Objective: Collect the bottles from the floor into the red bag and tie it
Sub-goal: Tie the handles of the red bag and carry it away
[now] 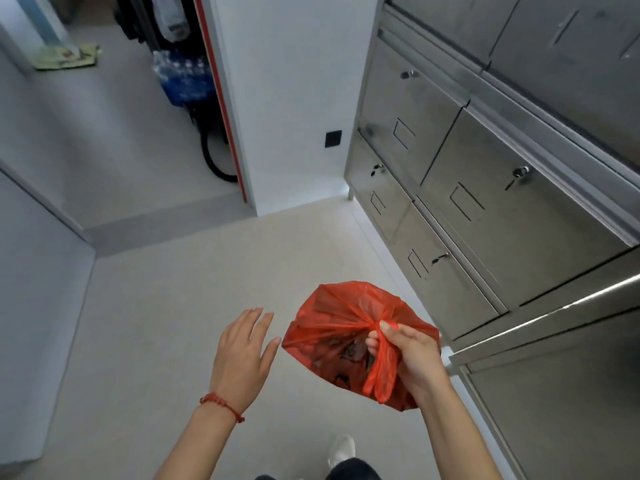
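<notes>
The red bag (332, 327) hangs in the air in front of me, bulging, with dark shapes showing through its thin plastic. My right hand (407, 355) grips its gathered neck, and the two handle loops dangle down past my fingers. My left hand (242, 355) hovers just left of the bag with fingers spread, not touching it; a red string bracelet circles that wrist. No loose bottles lie on the pale floor (166, 341) around me.
Steel lockers (485, 209) with keys line the right side. A white pillar (294, 98) stands ahead, with a shrink-wrapped pack of water bottles (183, 77) and a black hose behind it. My shoe (343, 448) shows at the bottom.
</notes>
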`<state>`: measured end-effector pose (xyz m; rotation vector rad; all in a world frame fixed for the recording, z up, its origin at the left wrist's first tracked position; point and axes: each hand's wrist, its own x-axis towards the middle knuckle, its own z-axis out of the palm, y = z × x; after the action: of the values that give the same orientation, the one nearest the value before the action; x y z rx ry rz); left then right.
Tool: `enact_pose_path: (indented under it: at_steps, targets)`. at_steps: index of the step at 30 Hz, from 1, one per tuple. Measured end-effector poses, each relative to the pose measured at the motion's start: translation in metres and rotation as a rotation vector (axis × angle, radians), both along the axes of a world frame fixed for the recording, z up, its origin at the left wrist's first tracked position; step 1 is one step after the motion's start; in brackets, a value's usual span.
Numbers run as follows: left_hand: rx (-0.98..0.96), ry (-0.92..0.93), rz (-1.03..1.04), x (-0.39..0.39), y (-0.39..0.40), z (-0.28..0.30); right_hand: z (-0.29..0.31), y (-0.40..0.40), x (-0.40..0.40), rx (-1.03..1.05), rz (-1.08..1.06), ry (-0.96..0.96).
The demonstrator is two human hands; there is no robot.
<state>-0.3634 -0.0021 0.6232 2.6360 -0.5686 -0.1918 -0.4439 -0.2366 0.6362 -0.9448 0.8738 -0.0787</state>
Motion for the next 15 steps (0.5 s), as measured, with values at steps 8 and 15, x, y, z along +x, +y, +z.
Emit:
enact_pose_path:
  at_steps: [8,15]
  targets:
    - [0.008,0.015,0.046,0.09,-0.035,-0.007,-0.003,-0.026,0.106,-0.015,0.106,-0.009]
    - [0.028,0.027,0.087,0.193,-0.088,-0.004,-0.008,-0.071,0.209,-0.069,0.207,0.012]
